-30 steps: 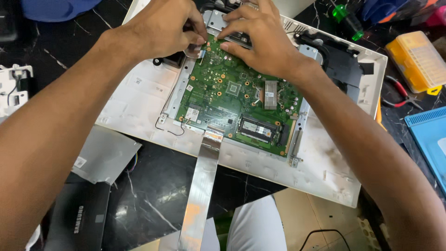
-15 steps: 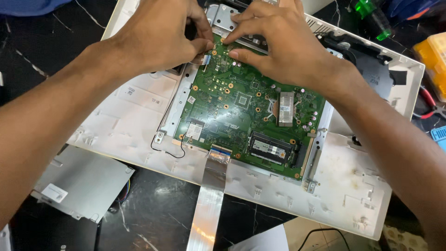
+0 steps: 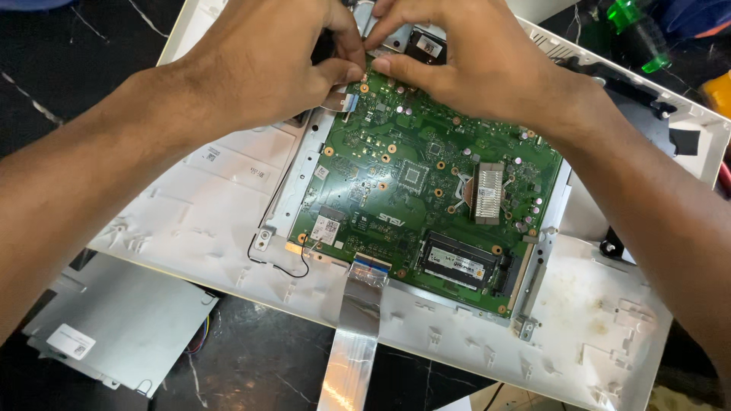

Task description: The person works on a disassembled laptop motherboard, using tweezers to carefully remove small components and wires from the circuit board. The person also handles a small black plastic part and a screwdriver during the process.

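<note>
White chassis (image 3: pixel 190 213) on black marble worktop (image 3: pixel 46 84)

A small white rectangular label (image 3: pixel 70 342) sits on the grey metal plate (image 3: pixel 122 320), lower left; another white sticker (image 3: pixel 454 266) marks the memory stick (image 3: pixel 461 264).

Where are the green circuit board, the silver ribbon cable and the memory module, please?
green circuit board (image 3: pixel 411 179): head view, centre of the board.
silver ribbon cable (image 3: pixel 354 335): head view, mid-length of the strip.
memory module (image 3: pixel 455 264): head view, its label face.
</note>
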